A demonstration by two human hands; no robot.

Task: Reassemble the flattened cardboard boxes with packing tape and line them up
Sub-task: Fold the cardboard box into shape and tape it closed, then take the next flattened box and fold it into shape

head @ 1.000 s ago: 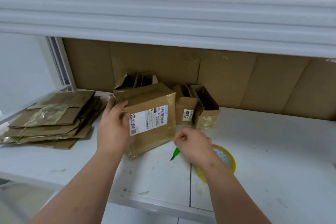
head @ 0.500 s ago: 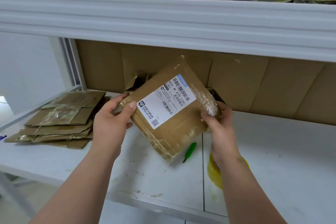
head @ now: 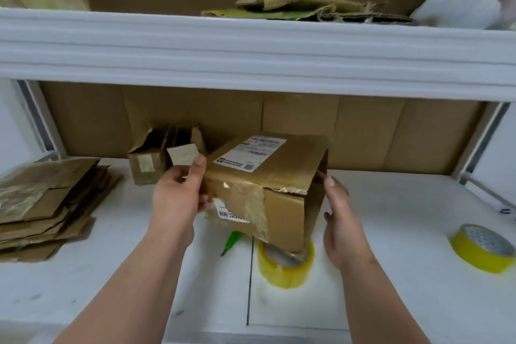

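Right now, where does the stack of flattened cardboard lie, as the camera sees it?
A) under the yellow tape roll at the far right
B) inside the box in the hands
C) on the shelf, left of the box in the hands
C: the stack of flattened cardboard lies on the white shelf, left of the box that the left hand grips.

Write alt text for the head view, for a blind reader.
Two hands hold a labelled cardboard box above a white shelf: the left hand grips its left end, the right hand steadies its open right side. Flattened boxes lie left; tape rolls sit below and right.
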